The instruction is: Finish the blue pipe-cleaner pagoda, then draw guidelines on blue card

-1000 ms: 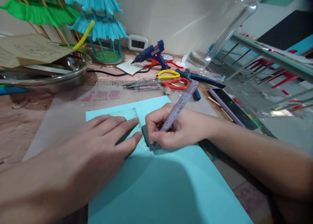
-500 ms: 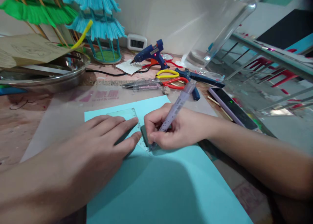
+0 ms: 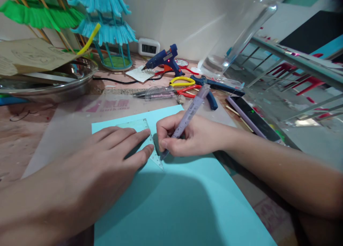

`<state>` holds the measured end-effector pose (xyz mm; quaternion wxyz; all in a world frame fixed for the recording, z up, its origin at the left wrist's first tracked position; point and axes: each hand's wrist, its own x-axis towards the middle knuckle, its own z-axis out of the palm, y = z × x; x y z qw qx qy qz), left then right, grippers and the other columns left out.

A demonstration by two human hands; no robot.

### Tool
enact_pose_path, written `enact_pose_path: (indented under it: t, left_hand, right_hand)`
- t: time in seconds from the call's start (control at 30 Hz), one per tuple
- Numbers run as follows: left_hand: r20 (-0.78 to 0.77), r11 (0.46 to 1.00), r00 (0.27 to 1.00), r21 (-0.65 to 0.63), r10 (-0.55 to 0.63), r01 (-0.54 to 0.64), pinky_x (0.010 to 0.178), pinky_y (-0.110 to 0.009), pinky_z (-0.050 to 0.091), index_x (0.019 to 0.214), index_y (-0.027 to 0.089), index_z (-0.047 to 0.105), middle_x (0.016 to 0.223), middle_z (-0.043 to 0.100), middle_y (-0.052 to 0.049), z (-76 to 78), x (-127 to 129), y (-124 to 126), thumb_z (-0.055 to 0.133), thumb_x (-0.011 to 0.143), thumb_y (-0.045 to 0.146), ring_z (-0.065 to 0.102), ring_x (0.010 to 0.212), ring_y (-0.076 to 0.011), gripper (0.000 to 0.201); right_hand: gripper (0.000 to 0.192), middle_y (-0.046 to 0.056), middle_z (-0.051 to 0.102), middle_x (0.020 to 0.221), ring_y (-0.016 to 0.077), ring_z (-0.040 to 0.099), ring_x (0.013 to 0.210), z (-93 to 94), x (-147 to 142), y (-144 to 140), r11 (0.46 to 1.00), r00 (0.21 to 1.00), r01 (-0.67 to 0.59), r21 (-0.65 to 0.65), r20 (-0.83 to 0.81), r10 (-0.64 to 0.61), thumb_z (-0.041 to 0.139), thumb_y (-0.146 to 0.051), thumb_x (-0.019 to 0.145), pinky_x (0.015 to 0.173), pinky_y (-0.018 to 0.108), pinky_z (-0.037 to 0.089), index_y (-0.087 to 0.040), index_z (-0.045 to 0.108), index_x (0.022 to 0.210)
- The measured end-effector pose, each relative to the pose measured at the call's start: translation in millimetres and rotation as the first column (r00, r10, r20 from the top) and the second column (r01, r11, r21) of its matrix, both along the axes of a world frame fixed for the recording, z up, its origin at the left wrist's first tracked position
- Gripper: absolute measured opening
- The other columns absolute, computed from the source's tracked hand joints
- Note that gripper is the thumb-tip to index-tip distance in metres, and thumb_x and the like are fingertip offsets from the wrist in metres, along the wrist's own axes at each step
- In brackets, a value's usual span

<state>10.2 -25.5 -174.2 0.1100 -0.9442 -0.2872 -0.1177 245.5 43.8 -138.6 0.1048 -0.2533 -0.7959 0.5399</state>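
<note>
1. Left hand [image 3: 107, 156]: unchanged since a second ago, flat and palm down, fingers spread on the clear set square [image 3: 144, 138].
2. Set square: same place on the light blue paper [image 3: 174, 203], slanted edge facing right.
3. Right hand [image 3: 187, 138]: shifted slightly up along that slanted edge, fingers pinching the purple pen [image 3: 187, 115].
4. Pen: tilted back toward the scissors [image 3: 184, 88], tip now higher on the set square's edge, touching the paper.
5. Paper: flat on the worktop [image 3: 16, 138], unmoved; glue gun [image 3: 164, 60] well behind.
</note>
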Motion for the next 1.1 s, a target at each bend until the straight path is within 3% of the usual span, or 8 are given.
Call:
enact_pose_path:
  t: [0.33,1.1]
  left_hand:
    - [0.015,1.0,1.0,-0.009,0.021,-0.021,0.083,-0.046,0.048,0.125,0.017,0.058,0.125,0.062,-0.014,0.0,1.9,-1.5,0.044,0.086,0.015,0.057,0.106,-0.03,0.042]
    - [0.041,0.998,0.999,-0.056,0.02,-0.018,0.088,-0.046,0.048,0.127,0.019,0.057,0.133,0.061,-0.012,1.3,2.0,-0.4,0.044,0.086,0.015,0.059,0.11,-0.0299,0.043]
  right_hand:
    - [0.008,-0.005,0.051,0.064,0.0073,0.049,0.059,1.1,1.3,-4.3,0.998,0.999,-0.039,-0.058,0.024,0.04,0.055,-0.014,0.079,0.053,0.017,0.039,-0.016,0.055,0.071]
    - [0.008,-0.005,0.052,0.063,0.007,0.049,0.06,2.1,0.9,-4.2,0.998,0.999,-0.042,-0.038,0.032,0.043,0.057,-0.013,0.077,0.052,0.016,0.038,-0.016,0.054,0.071]
